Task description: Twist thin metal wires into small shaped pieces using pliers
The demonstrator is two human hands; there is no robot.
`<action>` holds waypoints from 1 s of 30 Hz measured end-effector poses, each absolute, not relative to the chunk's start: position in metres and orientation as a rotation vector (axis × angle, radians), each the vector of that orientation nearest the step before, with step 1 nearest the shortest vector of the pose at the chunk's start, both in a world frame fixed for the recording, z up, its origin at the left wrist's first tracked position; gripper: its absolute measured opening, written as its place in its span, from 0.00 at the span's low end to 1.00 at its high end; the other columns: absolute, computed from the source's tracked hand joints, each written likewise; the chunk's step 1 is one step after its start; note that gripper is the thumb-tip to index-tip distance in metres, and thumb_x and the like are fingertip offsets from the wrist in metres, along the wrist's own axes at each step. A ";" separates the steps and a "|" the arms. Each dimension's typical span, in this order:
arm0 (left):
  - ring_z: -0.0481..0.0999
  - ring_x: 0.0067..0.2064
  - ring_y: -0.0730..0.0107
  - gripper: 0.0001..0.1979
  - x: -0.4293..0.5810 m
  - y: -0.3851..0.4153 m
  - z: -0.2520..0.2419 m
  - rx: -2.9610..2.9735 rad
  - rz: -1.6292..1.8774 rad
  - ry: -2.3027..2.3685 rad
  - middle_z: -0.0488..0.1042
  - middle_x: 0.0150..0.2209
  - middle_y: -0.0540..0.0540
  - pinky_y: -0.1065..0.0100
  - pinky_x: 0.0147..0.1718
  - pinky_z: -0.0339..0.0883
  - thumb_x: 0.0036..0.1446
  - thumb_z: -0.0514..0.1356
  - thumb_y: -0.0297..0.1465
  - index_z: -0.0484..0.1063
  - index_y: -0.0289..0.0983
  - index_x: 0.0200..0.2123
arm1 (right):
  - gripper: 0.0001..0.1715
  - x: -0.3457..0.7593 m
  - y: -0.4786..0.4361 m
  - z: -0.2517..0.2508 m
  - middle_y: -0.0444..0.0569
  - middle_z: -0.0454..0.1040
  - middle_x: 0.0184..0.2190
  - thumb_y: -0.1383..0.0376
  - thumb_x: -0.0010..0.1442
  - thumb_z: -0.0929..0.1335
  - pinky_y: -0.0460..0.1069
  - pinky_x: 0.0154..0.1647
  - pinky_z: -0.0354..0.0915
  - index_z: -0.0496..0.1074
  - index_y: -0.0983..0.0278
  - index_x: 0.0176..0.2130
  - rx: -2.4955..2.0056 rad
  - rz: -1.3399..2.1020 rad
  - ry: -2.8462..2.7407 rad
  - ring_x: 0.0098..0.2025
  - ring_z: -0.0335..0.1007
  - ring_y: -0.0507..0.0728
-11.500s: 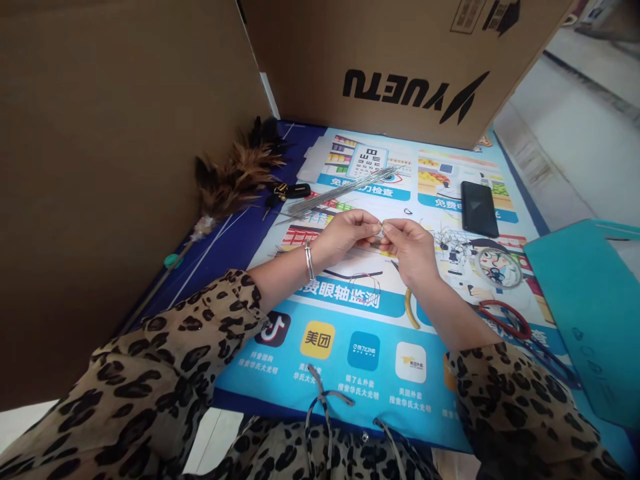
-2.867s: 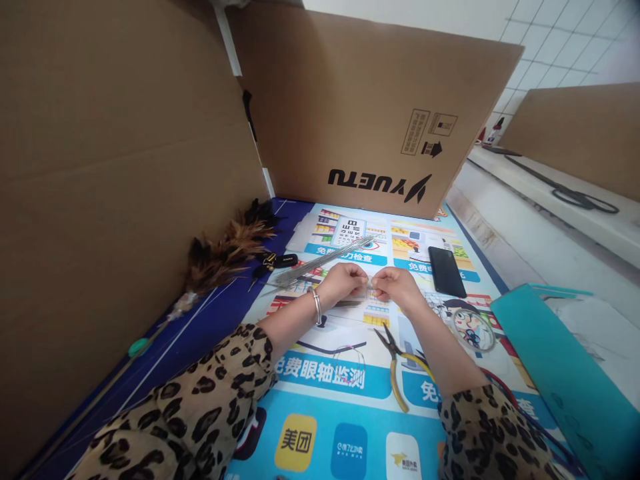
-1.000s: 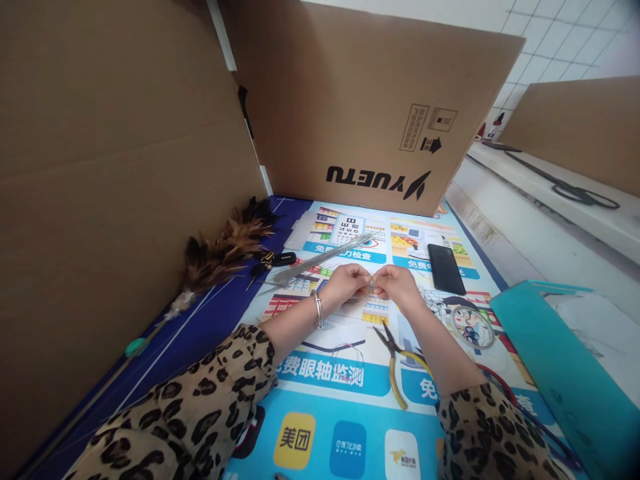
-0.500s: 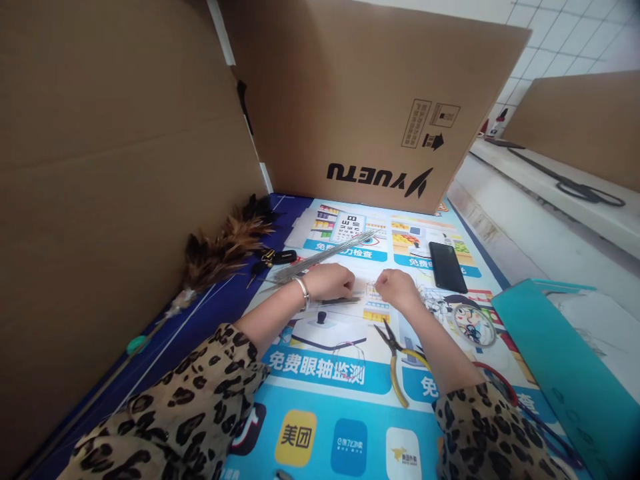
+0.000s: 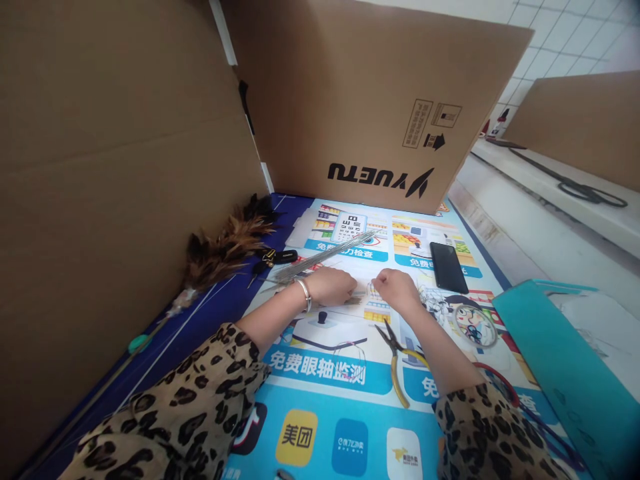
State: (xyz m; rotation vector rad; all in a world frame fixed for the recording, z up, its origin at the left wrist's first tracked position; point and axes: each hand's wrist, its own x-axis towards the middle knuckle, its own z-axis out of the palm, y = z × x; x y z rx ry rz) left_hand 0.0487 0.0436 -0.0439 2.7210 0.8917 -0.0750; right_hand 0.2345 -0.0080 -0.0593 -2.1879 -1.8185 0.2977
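My left hand (image 5: 331, 285), with a silver bangle on its wrist, rests low on the printed mat (image 5: 320, 413), fingers curled over something small that I cannot make out. My right hand (image 5: 397, 291) is a little to its right, fingertips pinched on a thin bent wire piece (image 5: 371, 289) that sits between the two hands. A bundle of straight silver wires (image 5: 325, 255) lies just beyond my left hand. Yellow-handled pliers (image 5: 397, 363) lie on the mat beside my right forearm. Leopard-print sleeves cover both arms.
Tall cardboard walls (image 5: 360, 100) close off the left and back. A feather duster (image 5: 220, 250) and keys (image 5: 275, 257) lie at the left. Right of my hands lie a black phone (image 5: 449, 267), a coil of wire (image 5: 479, 327) and a teal bag (image 5: 565, 367).
Over the last second both hands dropped from a raised pinch down to the mat. My left hand drew apart from my right and lies lower, near the wire bundle.
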 end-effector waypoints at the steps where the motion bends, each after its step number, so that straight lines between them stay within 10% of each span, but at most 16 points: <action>1: 0.69 0.27 0.65 0.10 0.048 0.044 -0.042 2.715 -0.072 0.887 0.74 0.28 0.41 0.68 0.28 0.55 0.49 0.52 0.31 0.73 0.36 0.26 | 0.14 0.233 -0.009 -0.058 0.46 0.73 0.25 0.55 0.53 0.63 0.45 0.24 0.50 0.72 0.61 0.27 -2.170 0.269 -1.821 0.29 0.65 0.53; 30: 0.66 0.25 0.74 0.06 0.035 0.062 -0.032 2.433 0.049 0.719 0.72 0.24 0.52 0.73 0.22 0.51 0.44 0.56 0.31 0.73 0.38 0.27 | 0.06 0.220 -0.017 -0.051 0.44 0.68 0.31 0.62 0.50 0.67 0.43 0.30 0.54 0.73 0.61 0.31 -1.677 0.466 -2.328 0.31 0.63 0.50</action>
